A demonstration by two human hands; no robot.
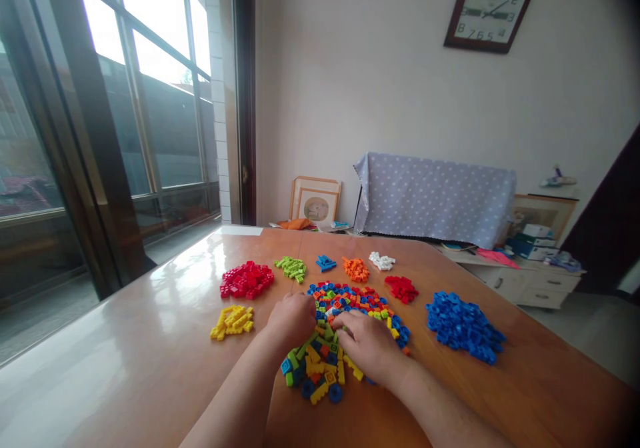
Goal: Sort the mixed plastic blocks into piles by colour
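Observation:
A mixed pile of toy building bricks in several colours lies in front of me, with blue wheel-like rings among them. At the pile's left side is my left hand, closed, with its fingers curled in and mostly hidden; what they hold cannot be made out. My right hand rests over the pile's middle, its fingers loosely bent and apart, fingertips among the bricks. No piece shows clearly in it. Green and yellow bricks lie just below the two hands.
Sorted heaps ring the pile: yellow bricks, pinkish-red bricks, lime bricks, small blue bricks, orange bricks, white bricks, red bricks and blue pieces. All lie on a glossy wooden table.

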